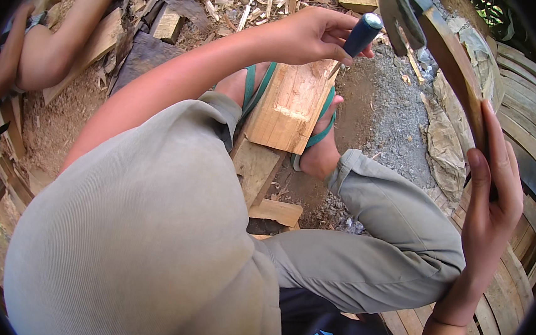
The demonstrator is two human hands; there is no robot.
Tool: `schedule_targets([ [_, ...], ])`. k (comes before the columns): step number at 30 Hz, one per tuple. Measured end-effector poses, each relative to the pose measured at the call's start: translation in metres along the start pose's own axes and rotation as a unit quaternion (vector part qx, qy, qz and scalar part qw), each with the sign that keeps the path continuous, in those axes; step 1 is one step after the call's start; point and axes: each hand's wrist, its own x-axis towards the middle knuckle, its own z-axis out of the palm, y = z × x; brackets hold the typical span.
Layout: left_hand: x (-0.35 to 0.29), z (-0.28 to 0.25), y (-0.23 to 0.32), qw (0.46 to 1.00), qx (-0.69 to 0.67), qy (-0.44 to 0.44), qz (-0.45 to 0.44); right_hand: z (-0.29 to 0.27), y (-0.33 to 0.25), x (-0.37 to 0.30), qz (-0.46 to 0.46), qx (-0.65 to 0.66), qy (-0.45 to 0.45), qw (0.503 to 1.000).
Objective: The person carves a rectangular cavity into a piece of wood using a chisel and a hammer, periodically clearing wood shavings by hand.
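My left hand (319,38) grips a chisel (363,34) with a dark blue handle and a metal cap. The chisel leans, its narrow blade meeting the far right part of a pale wooden block (292,103). That block lies between my feet, on top of another piece of timber (257,166). On the right, my right hand (498,185) is closed around the lower wooden handle of a claw hammer (455,66). The hammer's metal head is raised near the chisel's capped end, a small gap apart in the picture.
My feet in green-strapped sandals (321,127) flank the block. Wood chips (278,1) and offcuts (172,21) litter the ground ahead. Another person's bare limbs (54,50) show at the left. Curved wooden slats (528,106) and a crumpled sack (443,140) lie on the right.
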Motion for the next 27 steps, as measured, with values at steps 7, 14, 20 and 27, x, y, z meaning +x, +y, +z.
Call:
schedule_targets([
  [7, -0.002, 0.002, 0.0, 0.999, -0.036, -0.015, -0.019, 0.02, -0.006, 0.012, 0.051, 0.01, -0.026, 0.998],
  [14, -0.001, 0.0, -0.001, 0.999, -0.033, -0.031, -0.023, 0.016, -0.015, 0.011, 0.052, -0.011, -0.026, 0.998],
  [20, -0.001, 0.001, -0.009, 0.999, -0.026, -0.032, -0.011, 0.016, -0.02, 0.005, 0.035, 0.031, 0.007, 0.999],
  [27, -0.01, 0.013, -0.009, 0.999, 0.034, -0.026, -0.033, 0.02, -0.009, -0.003, 0.017, 0.046, 0.047, 0.998],
])
